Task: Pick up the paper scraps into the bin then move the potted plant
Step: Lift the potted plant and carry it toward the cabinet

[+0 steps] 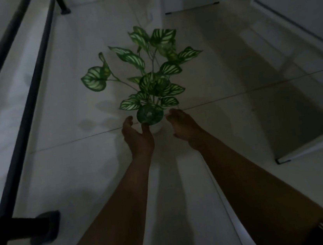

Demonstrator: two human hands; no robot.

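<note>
Green-and-white veined leaves of the potted plant point(147, 79) spread wide above a small white pot point(155, 127) that seems to stand on the pale tiled floor point(224, 98), between a black metal rail point(35, 76) and white cabinets point(297, 24). No paper scraps or bin show in view, so the plant step appears to be the one in hand. The left hand point(136, 134) cups the pot's near side, thumb touching it, fingers curled and spread; the right hand point(182, 126) sits just beside the other side, loosely curled, contact unclear in the dim light. Neither clasps the pot firmly yet. A good lift probably means closing both palms low on the pot, under the foliage, and raising it level so the top-heavy stems do not tip.
</note>
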